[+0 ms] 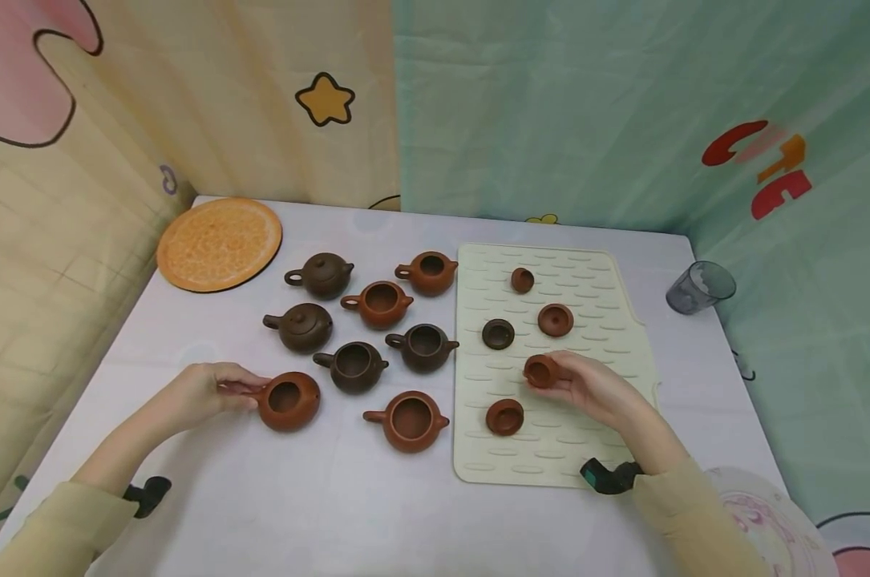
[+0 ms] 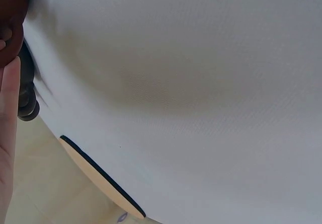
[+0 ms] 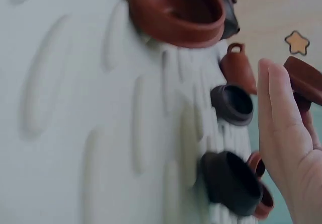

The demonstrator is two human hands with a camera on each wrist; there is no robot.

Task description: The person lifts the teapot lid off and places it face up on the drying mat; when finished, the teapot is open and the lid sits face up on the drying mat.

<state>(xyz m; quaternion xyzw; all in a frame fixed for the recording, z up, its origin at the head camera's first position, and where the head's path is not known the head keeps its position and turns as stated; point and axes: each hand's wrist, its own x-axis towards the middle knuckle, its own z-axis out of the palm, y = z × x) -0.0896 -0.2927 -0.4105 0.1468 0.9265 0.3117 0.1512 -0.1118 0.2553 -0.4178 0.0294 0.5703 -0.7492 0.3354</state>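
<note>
My left hand (image 1: 207, 393) pinches the handle of a reddish-brown clay teapot (image 1: 288, 401), lidless, its dark opening facing up. In the left wrist view, only part of that teapot (image 2: 11, 10) shows at the edge, with fingers (image 2: 9, 90) at its handle. Over the pale mat, my right hand (image 1: 586, 385) holds a small reddish-brown teapot lid (image 1: 541, 372) between thumb and fingers; the right wrist view shows the lid (image 3: 304, 80) beside straight fingers. A second reddish lid (image 1: 504, 417) lies on the mat, close to the right hand. Nearest that hand's far side are a dark lid (image 1: 498, 334) and another reddish lid (image 1: 556, 320).
Several lidless teapots, reddish (image 1: 411, 421) and dark brown (image 1: 357, 367), stand left of the ridged mat (image 1: 564, 457). Two dark teapots (image 1: 324, 275) wear lids. A small reddish piece (image 1: 523, 280) lies farther back. An orange round board (image 1: 220, 244) and a glass (image 1: 700, 287) occupy the back corners.
</note>
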